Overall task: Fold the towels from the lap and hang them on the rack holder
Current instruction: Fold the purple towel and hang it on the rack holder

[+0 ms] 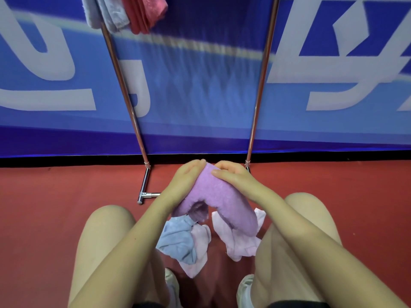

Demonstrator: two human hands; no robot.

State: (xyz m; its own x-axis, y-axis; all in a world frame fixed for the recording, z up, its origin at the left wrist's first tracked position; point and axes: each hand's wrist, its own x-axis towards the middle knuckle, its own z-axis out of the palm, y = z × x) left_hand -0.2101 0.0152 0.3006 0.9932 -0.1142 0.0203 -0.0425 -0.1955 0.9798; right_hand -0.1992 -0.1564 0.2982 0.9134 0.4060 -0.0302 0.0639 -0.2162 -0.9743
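Filling the background is a blue banner (200, 85) with white lettering, standing behind the rack holder (124, 85), whose two chrome uprights rise from feet on the red floor (44, 207). High on the left of the rack hang a pale grey towel (104, 12) and a red towel (144, 12), folded and draped over the top. Lower down, the person sits with knees apart, and the purple towel (222, 196) is held up between them, doubled over so its two halves droop toward the lap. The left hand (189, 176) and right hand (233, 176) meet at the top of the fold, each with fingers curled over the cloth, pinching the crest from either side — thumbs are hidden, so how firm the hold is cannot be told. Beneath, still waiting between the thighs, lie a light blue towel (178, 241) and pale pink towels (235, 241), crumpled and hanging toward the floor.

The step in hand looks like folding the purple towel. To do it well, the hanging ends should be matched before the fold is pressed flat — one tail seems shorter and ragged at the inside. Sliding the hands apart along the crest would square it, and the remaining cloths want minding, since they sit loosely and could slip off.
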